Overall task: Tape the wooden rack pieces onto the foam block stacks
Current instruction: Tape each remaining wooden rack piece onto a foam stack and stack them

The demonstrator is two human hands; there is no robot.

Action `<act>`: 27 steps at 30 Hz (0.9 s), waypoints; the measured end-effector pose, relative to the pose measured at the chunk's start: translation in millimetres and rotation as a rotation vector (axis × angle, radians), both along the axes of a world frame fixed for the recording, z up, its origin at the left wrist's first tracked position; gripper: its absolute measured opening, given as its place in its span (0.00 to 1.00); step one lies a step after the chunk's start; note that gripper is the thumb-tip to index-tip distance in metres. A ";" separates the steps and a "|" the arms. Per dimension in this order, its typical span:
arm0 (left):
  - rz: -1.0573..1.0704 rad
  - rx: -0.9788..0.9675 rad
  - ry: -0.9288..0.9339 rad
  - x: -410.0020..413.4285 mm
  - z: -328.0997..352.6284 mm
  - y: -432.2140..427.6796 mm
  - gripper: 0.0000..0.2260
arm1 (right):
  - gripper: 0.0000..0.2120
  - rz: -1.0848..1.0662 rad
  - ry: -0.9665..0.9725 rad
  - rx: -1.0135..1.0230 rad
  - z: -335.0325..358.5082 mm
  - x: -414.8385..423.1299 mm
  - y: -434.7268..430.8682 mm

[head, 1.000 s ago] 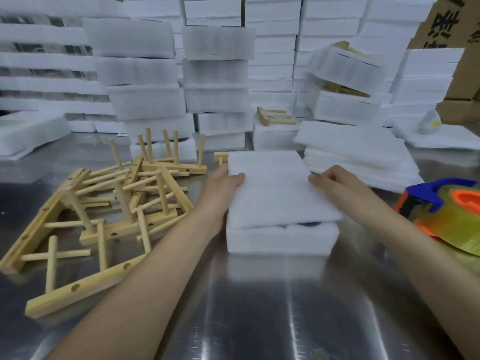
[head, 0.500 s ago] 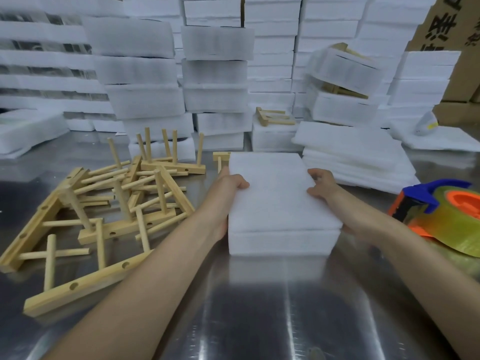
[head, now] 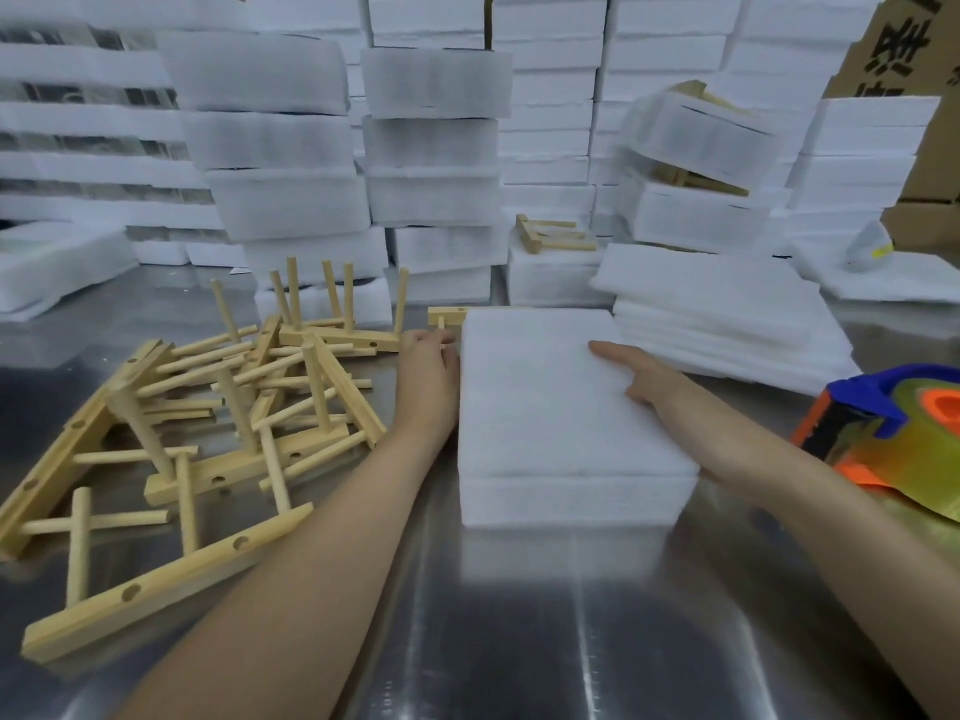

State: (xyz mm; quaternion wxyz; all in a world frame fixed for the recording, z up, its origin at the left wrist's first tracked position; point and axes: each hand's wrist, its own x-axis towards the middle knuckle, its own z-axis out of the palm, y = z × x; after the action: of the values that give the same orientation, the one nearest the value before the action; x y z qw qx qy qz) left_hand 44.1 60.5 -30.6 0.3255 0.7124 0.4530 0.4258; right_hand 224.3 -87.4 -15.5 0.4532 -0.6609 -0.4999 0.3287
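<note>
A heap of wooden rack pieces (head: 208,423) lies at the bench's (head: 519,641) left edge. The left hand (head: 427,374) touches the left side of the mid-bench foam block stack (head: 561,407), but I cannot tell whether it grasps anything. The right hand (head: 649,379) rests released on the stack's right edge, forefinger straight. A tape dispenser (head: 893,433) sits far right.

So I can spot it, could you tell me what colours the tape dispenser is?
The tape dispenser is orange with a blue top, seen in the head view.

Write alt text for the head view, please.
A left hand is at the left side of a foam block stack on a metal table, and a right hand rests on top. Wooden rack pieces lie piled left; a tape dispenser sits right.
</note>
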 end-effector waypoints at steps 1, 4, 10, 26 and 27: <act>0.022 -0.031 0.008 2.5 0.5 5.0 0.12 | 0.24 -0.008 -0.009 0.002 0.7 -1.4 -0.1; 0.059 -0.040 0.162 12.7 -1.4 25.8 0.12 | 0.24 -0.024 -0.029 0.007 0.7 -0.6 -0.5; 0.203 0.085 0.501 21.6 1.4 42.1 0.10 | 0.21 0.001 -0.044 -0.042 -0.5 2.6 -0.5; -0.042 0.580 -0.674 3.1 103.5 -22.3 0.08 | 0.20 -0.004 -0.180 -0.053 -0.7 7.7 -3.1; -0.102 0.644 -0.657 -3.0 106.2 -32.8 0.09 | 0.20 -0.018 -0.181 -0.053 0.5 6.1 -3.9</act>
State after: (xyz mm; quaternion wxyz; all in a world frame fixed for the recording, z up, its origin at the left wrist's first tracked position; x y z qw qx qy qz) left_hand 41.1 27.7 75.6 0.2343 0.6258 0.1348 0.7317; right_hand 230.4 -91.3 -15.0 0.3914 -0.7041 -0.5239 0.2769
